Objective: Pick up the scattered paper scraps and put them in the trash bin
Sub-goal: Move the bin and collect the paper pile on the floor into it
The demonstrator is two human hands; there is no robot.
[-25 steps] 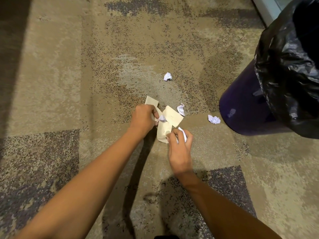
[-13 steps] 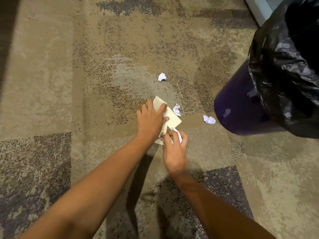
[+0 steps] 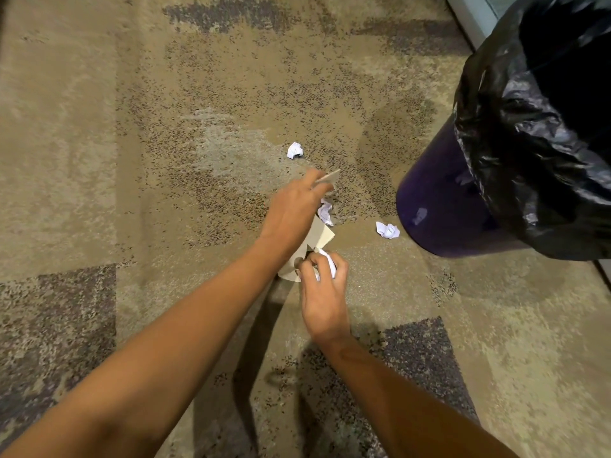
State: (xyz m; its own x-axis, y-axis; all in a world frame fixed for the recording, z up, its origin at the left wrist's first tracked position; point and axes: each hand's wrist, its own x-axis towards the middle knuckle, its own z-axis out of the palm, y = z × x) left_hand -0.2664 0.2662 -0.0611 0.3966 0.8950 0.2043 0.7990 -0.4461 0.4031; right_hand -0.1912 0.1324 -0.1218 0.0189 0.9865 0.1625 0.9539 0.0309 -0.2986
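My left hand (image 3: 294, 209) pinches a flat tan paper scrap (image 3: 328, 177) and holds it just above the carpet. My right hand (image 3: 322, 292) grips a crumpled white paper ball (image 3: 329, 263) near a tan scrap (image 3: 319, 236) lying flat on the floor. Three crumpled white scraps lie loose: one (image 3: 295, 150) beyond my left hand, one (image 3: 325, 213) beside it, one (image 3: 387, 230) close to the bin. The purple trash bin (image 3: 443, 206) with a black liner (image 3: 535, 133) stands at the right.
Patterned tan and grey carpet (image 3: 165, 160) covers the floor. A pale wall base (image 3: 469, 18) runs behind the bin at the top right. Shadows of my arms fall on the carpet below my hands.
My left hand lifted one tan scrap off the pile and moved it away from me and right. My right hand kept its white ball and stayed near the remaining tan scrap.
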